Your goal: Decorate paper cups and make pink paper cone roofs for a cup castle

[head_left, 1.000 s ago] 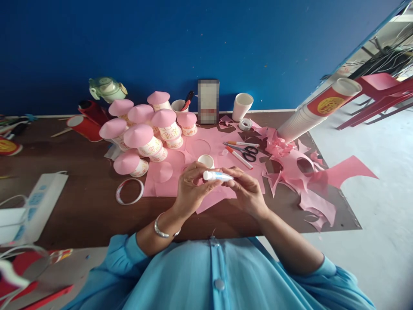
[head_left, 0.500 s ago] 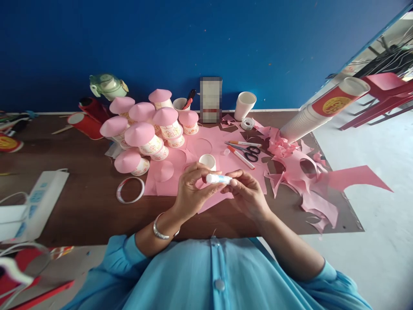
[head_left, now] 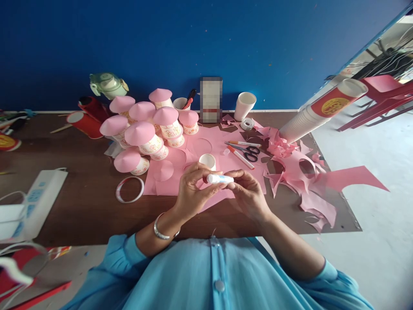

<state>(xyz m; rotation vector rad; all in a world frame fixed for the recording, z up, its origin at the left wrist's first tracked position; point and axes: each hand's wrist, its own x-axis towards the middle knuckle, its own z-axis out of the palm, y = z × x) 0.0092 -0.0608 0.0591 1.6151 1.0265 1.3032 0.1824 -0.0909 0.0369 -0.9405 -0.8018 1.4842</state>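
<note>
A small white tube with blue print (head_left: 220,179) is held level between my two hands over the front of the pink paper. My left hand (head_left: 193,187) pinches its left end, and my right hand (head_left: 248,193) has its fingers closed on the right end. Just behind the tube stands a white paper cup (head_left: 207,162), its lower part hidden by my fingers. Pink paper sheets (head_left: 222,137) lie beneath it. Left of them stand several printed cups topped with pink paper cones (head_left: 140,134). A pink cone (head_left: 163,171) rests on the paper.
Black-handled scissors (head_left: 251,154) and orange-white markers (head_left: 241,156) lie right of the cup. Pink scraps (head_left: 297,168) and a leaning cup stack (head_left: 318,114) are at the right. A tape ring (head_left: 129,189) and power strip (head_left: 43,206) lie left. A white cup (head_left: 245,106) stands near the wall.
The tube has shifted very slightly to the right, and my right fingers have changed their hold at its right end a little. The cups and paper have stayed in place.
</note>
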